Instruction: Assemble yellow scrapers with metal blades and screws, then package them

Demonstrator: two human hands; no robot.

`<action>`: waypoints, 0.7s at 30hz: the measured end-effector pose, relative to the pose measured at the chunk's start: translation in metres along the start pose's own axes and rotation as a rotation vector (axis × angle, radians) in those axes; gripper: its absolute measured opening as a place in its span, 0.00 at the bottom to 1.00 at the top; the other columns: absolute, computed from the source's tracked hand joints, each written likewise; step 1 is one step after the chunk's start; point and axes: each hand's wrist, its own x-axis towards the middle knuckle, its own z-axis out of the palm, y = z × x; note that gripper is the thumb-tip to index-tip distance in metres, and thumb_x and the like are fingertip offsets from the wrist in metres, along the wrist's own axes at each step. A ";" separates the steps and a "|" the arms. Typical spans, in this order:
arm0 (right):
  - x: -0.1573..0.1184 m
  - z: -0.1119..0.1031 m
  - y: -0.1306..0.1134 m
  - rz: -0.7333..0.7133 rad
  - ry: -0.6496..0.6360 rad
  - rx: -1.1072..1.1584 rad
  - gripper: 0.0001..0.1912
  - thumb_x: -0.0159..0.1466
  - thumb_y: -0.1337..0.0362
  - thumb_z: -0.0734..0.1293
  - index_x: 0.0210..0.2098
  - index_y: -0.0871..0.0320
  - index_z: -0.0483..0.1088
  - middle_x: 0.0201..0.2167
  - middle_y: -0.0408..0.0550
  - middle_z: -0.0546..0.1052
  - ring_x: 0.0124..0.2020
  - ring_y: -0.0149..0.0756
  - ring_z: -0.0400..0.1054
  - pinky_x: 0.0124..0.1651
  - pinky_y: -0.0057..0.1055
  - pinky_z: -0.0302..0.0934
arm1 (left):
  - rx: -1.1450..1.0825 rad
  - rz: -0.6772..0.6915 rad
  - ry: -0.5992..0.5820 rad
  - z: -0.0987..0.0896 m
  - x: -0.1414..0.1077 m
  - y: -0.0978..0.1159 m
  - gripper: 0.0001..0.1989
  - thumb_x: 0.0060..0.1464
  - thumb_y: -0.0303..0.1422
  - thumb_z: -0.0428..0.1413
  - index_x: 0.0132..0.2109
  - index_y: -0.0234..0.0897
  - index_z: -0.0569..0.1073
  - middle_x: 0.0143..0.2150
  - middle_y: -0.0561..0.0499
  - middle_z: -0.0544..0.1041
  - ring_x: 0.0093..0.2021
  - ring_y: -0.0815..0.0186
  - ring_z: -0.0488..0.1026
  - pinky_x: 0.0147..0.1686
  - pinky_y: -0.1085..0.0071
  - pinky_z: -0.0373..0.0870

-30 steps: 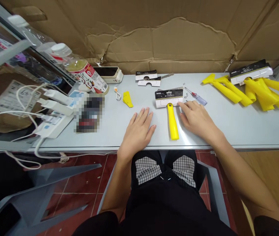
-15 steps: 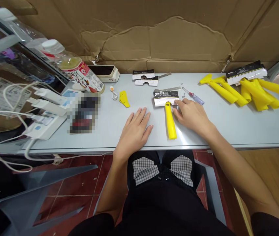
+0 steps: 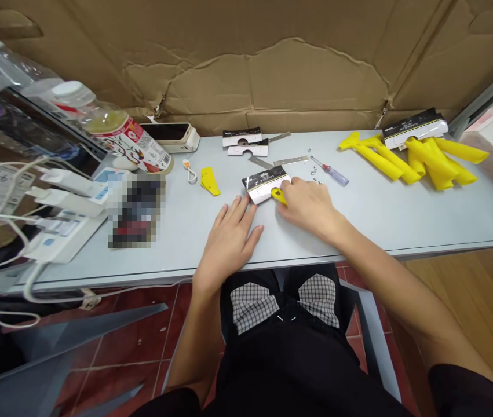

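Note:
My left hand [image 3: 231, 231] lies flat on the grey table, fingers stretched out and holding nothing. My right hand [image 3: 309, 205] is closed over a yellow plastic handle [image 3: 278, 196], most of which is hidden beneath it. At the handle's head sits a black-and-white card sleeve [image 3: 266, 184], tilted, with its lower corner close to my left fingertips. Behind the sleeve lie thin metal strips [image 3: 290, 160]. A screwdriver [image 3: 333, 172] with a clear handle rests beyond my right hand, beside several small screws [image 3: 314, 170]. To the left is a flat yellow piece [image 3: 209, 180].
More yellow handles [image 3: 380, 159] and another card sleeve [image 3: 415, 127] are piled at the right. Two card sleeves [image 3: 243, 137] lie at the back. On the left stand a drink bottle [image 3: 120, 136], a power strip [image 3: 61, 229] with cables and a white box [image 3: 176, 138].
My right hand has closed over the yellow handle and moved left. The handle and its card sleeve have turned and shifted left. My left hand still lies flat; the camera view has shifted slightly.

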 end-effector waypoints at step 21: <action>-0.094 0.009 0.089 -0.216 0.028 0.213 0.22 0.74 0.66 0.60 0.66 0.53 0.68 0.56 0.57 0.76 0.47 0.47 0.74 0.48 0.44 0.69 | 0.032 -0.025 -0.046 -0.003 0.000 0.000 0.29 0.74 0.44 0.46 0.72 0.31 0.65 0.78 0.32 0.60 0.79 0.40 0.55 0.74 0.38 0.54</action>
